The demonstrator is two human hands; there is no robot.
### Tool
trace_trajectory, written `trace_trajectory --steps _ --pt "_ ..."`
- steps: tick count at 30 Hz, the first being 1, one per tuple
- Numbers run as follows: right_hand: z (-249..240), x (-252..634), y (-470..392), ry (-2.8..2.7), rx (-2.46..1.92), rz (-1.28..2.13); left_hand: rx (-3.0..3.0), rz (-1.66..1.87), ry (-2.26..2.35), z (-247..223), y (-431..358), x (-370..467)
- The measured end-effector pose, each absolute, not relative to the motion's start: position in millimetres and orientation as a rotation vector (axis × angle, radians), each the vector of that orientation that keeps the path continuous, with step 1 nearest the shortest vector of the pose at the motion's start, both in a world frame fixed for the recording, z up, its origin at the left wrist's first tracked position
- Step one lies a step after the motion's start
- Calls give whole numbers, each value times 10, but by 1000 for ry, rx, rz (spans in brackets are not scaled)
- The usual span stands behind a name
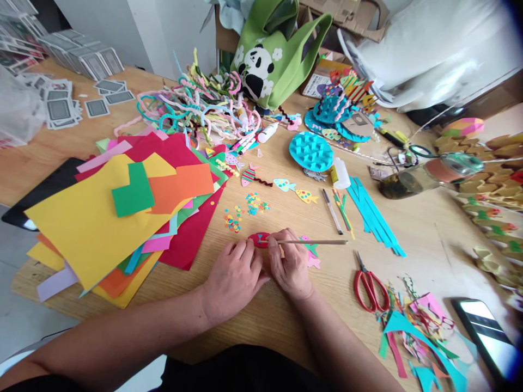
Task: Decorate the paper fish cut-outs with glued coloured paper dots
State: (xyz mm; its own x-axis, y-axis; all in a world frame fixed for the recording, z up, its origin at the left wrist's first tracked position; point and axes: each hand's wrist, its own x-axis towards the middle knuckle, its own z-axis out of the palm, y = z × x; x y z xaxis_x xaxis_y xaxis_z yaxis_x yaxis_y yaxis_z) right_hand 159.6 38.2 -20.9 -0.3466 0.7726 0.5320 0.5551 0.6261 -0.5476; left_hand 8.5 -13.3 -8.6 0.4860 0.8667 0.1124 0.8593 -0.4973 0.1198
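On the table a small red paper cutout (256,237) with a blue bow-like piece on it lies at my fingertips. My left hand (235,277) holds the cutout's near left edge, fingers curled and closed on it. Between the thumb and fingers of my right hand (291,267) is a thin wooden stick (324,242), its tip at the blue piece and its long end pointing right. A pink and green paper fish (314,257) sits partly hidden behind my right hand. Small coloured paper dots (232,220) and bits are scattered just beyond.
Stacked coloured paper (90,223) covers the left. Red scissors (371,291), paper scraps (425,332) and a phone (484,326) lie right. Farther back are blue strips (371,215), a glue bottle (340,173), a glass jar (429,174), pipe cleaners (196,109) and a green panda bag (281,60).
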Motion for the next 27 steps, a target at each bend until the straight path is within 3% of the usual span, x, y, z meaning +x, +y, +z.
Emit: trace_trajectory --steps 27 --pt "-253 1627 390 -2053 -1031 387 2568 288 1526 -89 -81 54"
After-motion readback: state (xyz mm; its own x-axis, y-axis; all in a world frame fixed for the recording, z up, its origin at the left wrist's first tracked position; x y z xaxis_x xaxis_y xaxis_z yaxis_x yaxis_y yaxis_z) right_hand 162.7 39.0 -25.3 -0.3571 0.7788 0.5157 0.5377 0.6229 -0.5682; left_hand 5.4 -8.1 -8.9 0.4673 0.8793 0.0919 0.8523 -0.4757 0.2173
